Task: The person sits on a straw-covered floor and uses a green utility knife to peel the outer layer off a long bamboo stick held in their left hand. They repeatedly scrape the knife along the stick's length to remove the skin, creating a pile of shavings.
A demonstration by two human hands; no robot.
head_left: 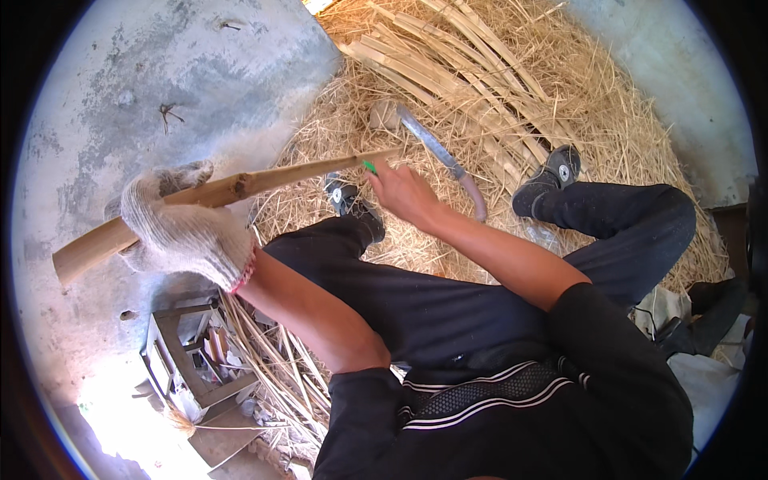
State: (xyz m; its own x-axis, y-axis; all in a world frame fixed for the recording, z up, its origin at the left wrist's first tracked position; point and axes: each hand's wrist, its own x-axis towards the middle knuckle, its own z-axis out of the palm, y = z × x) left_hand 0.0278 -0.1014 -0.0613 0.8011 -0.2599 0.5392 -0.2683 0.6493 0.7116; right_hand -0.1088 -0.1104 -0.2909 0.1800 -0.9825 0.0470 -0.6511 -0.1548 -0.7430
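Note:
A long split length of bamboo (240,188) slants across the left half of the head view, with a dark knot near its middle. My left hand (180,228), in a white knitted glove with a red-trimmed cuff, is closed round its wider end. My bare right hand (404,192) is closed at the thin end, and a small green piece (370,166) shows at its fingertips. What that piece belongs to is hidden by the fingers. Just right of my right hand, a long-bladed knife (436,148) with a curved brownish handle lies on the straw, untouched.
Loose straw (616,104) covers the floor round my shoes. A bundle of split bamboo strips (472,68) lies at the far side. On the left rises a grey wall (216,88). An upturned wooden stool frame (172,352) and thin sticks (276,360) are at lower left.

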